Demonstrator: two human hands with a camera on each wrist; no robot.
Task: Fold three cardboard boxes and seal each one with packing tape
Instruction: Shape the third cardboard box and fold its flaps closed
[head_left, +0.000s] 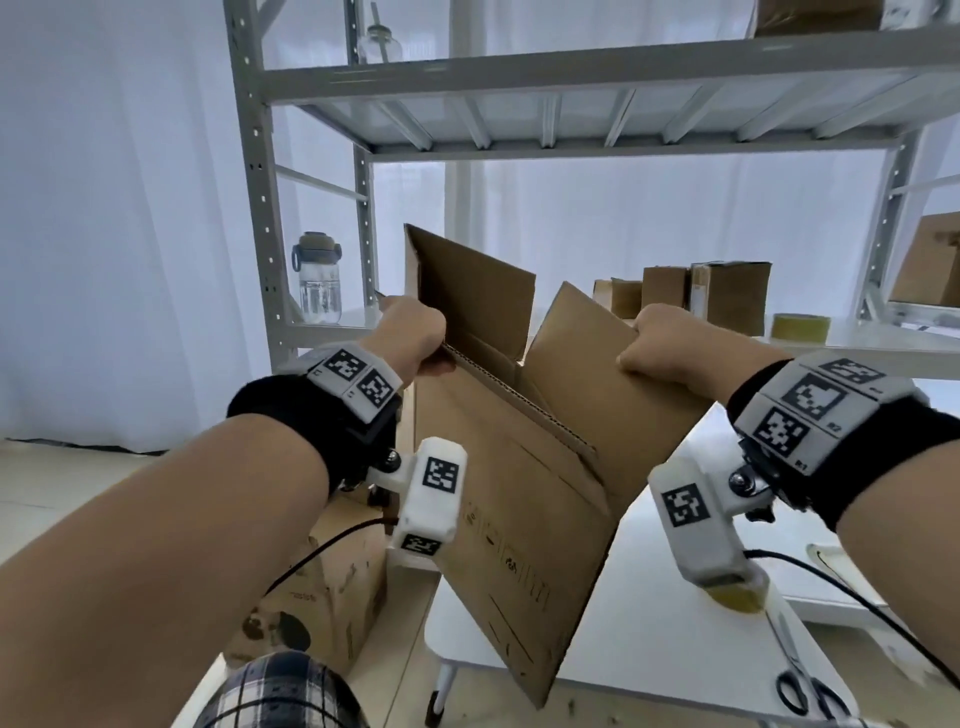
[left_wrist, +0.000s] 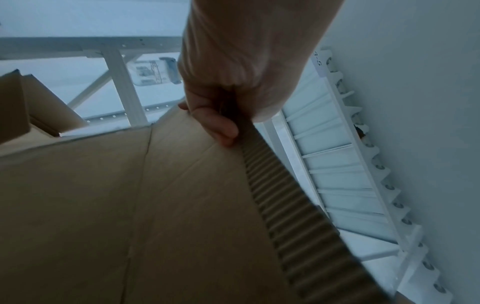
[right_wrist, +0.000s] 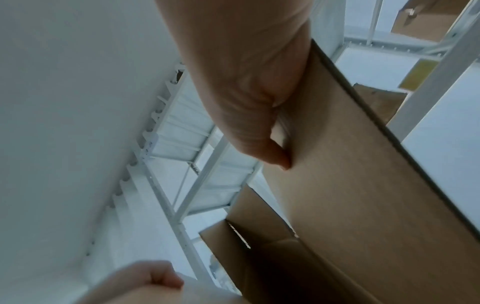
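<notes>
Two hands are closed on opposite top flaps of a brown corrugated cardboard box (head_left: 519, 467), which is held tilted in the air above the near edge of a low white folding table (head_left: 649, 639). The corrugated edge of one flap is pinched by the left hand (head_left: 410, 332) between curled fingers and thumb, and the facing flap is gripped by the right hand (head_left: 670, 343), its thumb pressed on the outer face. The box's mouth is spread partly open between them. Behind it a grey metal shelving rack (head_left: 519, 78) is seen, partly blocked from view by the raised flaps; on its lower shelf stand a clear water bottle with a grey lid (head_left: 317, 278), several small brown cartons (head_left: 706, 293) and a yellowish roll of packing tape (head_left: 800, 327). On the table's right part black-handled scissors (head_left: 805, 686) are lying. A printed brown carton (head_left: 322, 597) stands on the floor to the left, beside the table.
</notes>
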